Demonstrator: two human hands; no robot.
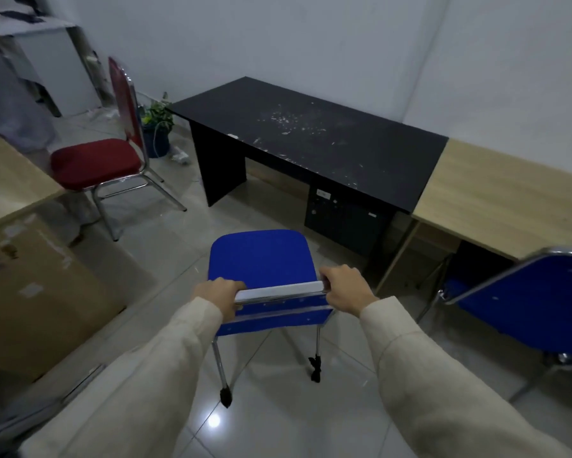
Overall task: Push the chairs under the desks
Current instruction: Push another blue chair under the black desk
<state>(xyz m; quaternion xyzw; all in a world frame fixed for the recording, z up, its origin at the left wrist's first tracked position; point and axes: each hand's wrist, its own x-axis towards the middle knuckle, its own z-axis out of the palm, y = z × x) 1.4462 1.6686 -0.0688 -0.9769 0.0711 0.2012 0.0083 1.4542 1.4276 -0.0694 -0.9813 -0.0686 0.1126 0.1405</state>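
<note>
With both grips clenched on its backrest ends, left hand (pixel 219 290) and right hand (pixel 346 287), I steer the blue chair (pixel 260 259), lower centre, squarely toward the black worktop (pixel 311 140)

**Our arms: what's worn**

We see two long sleeves, both the same cream/beige fabric, loose fit, soft folds along the forearms. Left sleeve (pixel 165 365) and right sleeve (pixel 443 368) end in plain cuffs at the wrists. Left hand (pixel 217 289) and right hand (pixel 345 285) bare: no gloves, rings, watch.
</note>
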